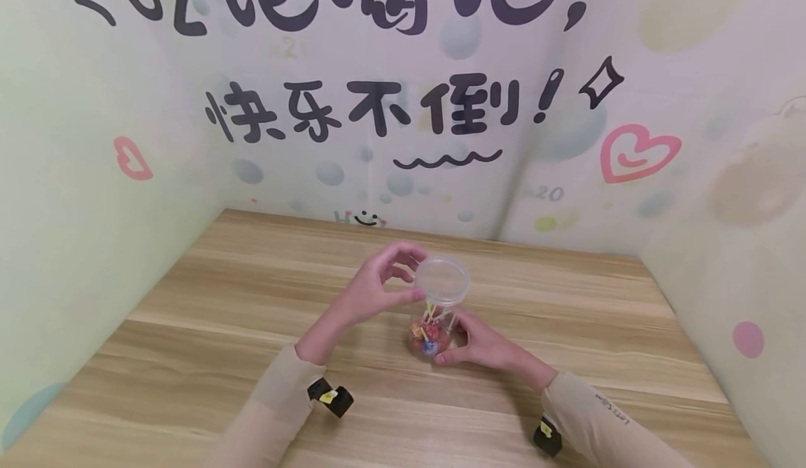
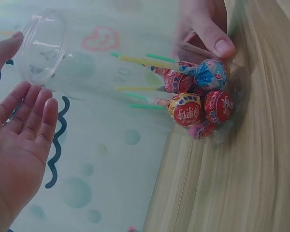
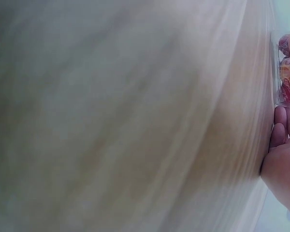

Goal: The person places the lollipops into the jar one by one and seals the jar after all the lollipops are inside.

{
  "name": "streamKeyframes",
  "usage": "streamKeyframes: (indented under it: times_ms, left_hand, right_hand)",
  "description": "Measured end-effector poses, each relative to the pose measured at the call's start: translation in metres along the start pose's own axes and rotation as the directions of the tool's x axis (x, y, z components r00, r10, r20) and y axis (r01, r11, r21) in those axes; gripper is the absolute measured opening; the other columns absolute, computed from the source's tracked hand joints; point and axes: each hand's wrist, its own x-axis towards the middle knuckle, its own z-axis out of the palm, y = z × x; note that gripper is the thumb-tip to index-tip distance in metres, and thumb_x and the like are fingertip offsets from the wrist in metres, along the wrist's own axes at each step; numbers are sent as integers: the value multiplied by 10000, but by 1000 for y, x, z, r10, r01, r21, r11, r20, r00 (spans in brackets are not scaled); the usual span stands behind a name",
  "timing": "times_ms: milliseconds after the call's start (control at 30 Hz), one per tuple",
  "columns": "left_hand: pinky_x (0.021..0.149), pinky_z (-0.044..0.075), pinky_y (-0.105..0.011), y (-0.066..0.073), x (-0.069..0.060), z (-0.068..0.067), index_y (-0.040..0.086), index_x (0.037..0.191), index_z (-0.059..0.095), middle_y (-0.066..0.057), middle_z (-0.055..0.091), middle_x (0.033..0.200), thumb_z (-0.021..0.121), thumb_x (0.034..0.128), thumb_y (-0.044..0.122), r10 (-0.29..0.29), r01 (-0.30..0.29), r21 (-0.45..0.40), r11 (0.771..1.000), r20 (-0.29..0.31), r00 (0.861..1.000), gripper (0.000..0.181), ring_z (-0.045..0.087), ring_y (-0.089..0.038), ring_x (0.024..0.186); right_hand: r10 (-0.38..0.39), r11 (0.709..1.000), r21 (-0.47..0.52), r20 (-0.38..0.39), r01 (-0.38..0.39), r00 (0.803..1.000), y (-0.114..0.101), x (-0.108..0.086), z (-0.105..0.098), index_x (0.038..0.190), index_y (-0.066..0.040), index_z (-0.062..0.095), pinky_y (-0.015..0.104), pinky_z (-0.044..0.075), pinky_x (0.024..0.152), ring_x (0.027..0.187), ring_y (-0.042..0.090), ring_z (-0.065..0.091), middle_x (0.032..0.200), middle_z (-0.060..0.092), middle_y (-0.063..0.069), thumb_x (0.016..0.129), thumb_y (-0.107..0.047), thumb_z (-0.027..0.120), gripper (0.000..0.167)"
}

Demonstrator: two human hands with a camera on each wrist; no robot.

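Observation:
A clear plastic jar (image 2: 99, 72) stands upright on the table with several wrapped lollipops (image 2: 185, 108) at its bottom, red, blue and yellow-orange, their yellow and green sticks pointing up. A round clear top (image 1: 443, 282) covers the jar's upper end. My left hand (image 1: 376, 285) is at the left of this top, thumb and fingers spread apart, with fingertips at or very near the rim. Low on the jar's right side, my right hand (image 1: 483, 345) grips it between thumb and fingers. The right wrist view catches only part of that hand (image 3: 286, 154) and the jar base.
The wood-grain table (image 1: 239, 328) extends around the jar. Behind it rises a printed wall (image 1: 315, 153) with black lettering and hearts, and side walls flank the table. A small black device sits on each sleeve's wrist.

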Motion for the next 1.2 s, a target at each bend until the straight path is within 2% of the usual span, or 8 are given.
streamKeyframes:
  times_ms: [433,600,667,800,900,967,1067,1200]
  left_hand:
    - [898,571,-293,1,8,-3,-5,1350,547,-204,591,1319,616,895,25,33,-33,0,999,118,992,461,548,-423,1071]
    - [925,565,-320,1,8,-2,-20,1380,515,-210,545,1383,576,921,69,24,-20,-27,999,142,990,471,533,-352,1089]
    - [935,565,-315,0,6,-2,-22,1391,503,-210,528,1404,582,918,52,14,-8,-43,999,135,991,485,526,-291,1102]
    - [921,575,-296,1,-1,0,-18,1384,492,-220,524,1397,665,875,-12,-6,10,-69,998,62,998,537,545,-314,1102]
    - [898,585,-281,2,-5,4,8,1360,497,-191,553,1350,776,806,20,-30,29,-47,998,-12,999,620,575,-320,1100]
    - [900,587,-283,2,-6,8,31,1349,498,-157,573,1316,818,766,34,-48,48,-16,999,-41,998,666,589,-317,1107]
    - [898,589,-291,3,-6,12,51,1342,498,-122,596,1273,841,739,50,-65,66,28,997,-58,996,694,594,-327,1112]
    - [884,594,-332,3,-4,13,30,1323,516,-123,619,1219,829,754,58,-60,62,50,997,-46,997,651,594,-333,1074]
  right_hand:
    - [-13,1000,-13,-3,13,1000,0,-1,-1,1504,-162,343,551,329,1142,1371,295,419,1485,458,86,802,-261,826,857]
    - [1,1000,-9,-1,-1,1000,0,-1,-1,1523,-171,312,555,307,1156,1395,291,396,1519,425,80,797,-270,831,898]
    - [1,1000,-3,-2,-1,1000,0,0,-1,1515,-177,328,553,294,1168,1401,287,394,1515,432,74,793,-263,834,886]
    - [5,1000,-1,1,-5,1000,0,1,1,1513,-207,332,546,284,1178,1408,274,390,1512,436,50,791,-266,835,881]
    - [11,1000,-10,4,-11,1000,0,2,1,1528,-214,306,552,287,1181,1417,272,377,1532,414,50,797,-280,831,903]
    - [15,1000,-7,3,-15,1000,0,2,1,1525,-203,314,552,286,1182,1418,274,374,1536,412,61,794,-277,833,901]
    - [21,1000,-4,-1,-21,1000,0,1,1,1519,-199,326,541,278,1186,1420,263,367,1536,414,55,787,-278,838,897]
    - [23,1000,3,-5,-23,1000,0,0,1,1511,-200,339,530,268,1189,1415,252,368,1525,424,44,781,-271,843,890]
